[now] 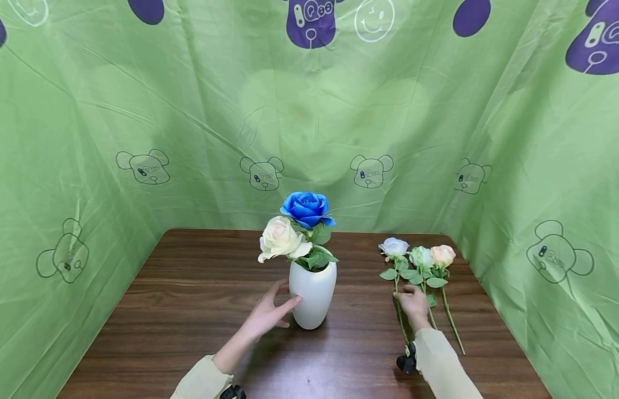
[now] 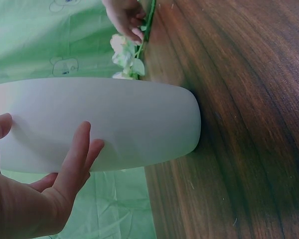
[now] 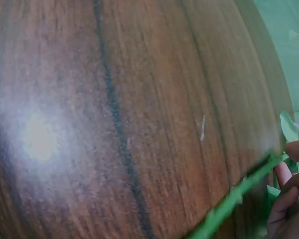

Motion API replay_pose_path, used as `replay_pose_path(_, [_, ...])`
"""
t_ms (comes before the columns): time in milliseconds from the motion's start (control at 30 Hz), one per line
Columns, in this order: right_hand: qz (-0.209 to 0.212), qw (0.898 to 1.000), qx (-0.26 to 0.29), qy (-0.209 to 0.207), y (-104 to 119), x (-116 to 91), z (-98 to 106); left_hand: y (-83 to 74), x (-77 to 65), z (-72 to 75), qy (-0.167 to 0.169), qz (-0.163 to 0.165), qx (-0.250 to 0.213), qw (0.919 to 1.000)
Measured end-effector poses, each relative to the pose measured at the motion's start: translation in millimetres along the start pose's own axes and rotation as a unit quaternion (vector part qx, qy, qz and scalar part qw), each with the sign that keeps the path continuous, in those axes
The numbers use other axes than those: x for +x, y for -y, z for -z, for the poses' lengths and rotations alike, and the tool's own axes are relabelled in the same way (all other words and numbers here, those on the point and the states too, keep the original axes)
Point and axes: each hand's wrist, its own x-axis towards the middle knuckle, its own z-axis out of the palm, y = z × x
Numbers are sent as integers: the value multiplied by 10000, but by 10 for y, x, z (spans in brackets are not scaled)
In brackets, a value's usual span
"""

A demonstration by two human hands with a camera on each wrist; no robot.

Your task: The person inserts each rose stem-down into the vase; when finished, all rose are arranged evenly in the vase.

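Note:
A white vase point(image 1: 311, 296) stands upright at the middle of the table, holding a blue rose point(image 1: 307, 209) and a cream rose point(image 1: 279, 238). My left hand point(image 1: 266, 313) is at the vase's left side, its fingers spread along the white wall point(image 2: 124, 119) in the left wrist view. On the right, my right hand point(image 1: 414, 305) pinches the green stem point(image 3: 224, 206) of a pale blue rose point(image 1: 394, 246). Beside that flower lie a pale green rose point(image 1: 421, 257) and a peach rose point(image 1: 443, 255), the green one's stem partly hidden behind the hand.
The brown wooden table point(image 1: 199, 282) has green fabric point(image 1: 309, 122) with printed bears hanging behind it and at both sides. Black wrist cameras are worn at both sleeves; the right one point(image 1: 407, 360) is low beside the stems.

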Motion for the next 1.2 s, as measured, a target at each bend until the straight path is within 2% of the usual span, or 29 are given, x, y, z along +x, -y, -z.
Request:
replay_pose_path(200, [-8, 9953, -958, 126, -2, -14, -37, -2, -6, -5, -7, 6, 2, 10000])
replay_pose_path(400, [73, 9942, -1075, 35, 14, -12, -83, -4, -11, -8, -5, -1, 14, 10000])
replay_pose_path(533, [231, 9973, -685, 119, 8, -1, -106, 0, -11, -7, -1, -11, -10, 10000])
replay_pose_path(700, [389, 9982, 295, 335, 21, 7, -134, -3, -9, -4, 2, -11, -24, 10000])
replay_pose_path(867, [666, 9912, 1043, 478, 93, -2, -157, -10, -7, -5, 1, 1, -8, 10000])
replay_pose_path(967, [887, 9870, 1238, 517, 156, -34, -157, -10, -6, -6, 0, 5, -9, 10000])
replay_pose_path(1167, [1456, 9714, 1767, 627, 291, -94, -176, 5, 1, -4, -33, -10, 7, 10000])
replay_pose_path(1200, [1635, 9673, 1829, 643, 256, -57, -206, 8, 1, -4, -39, -16, 13, 10000])
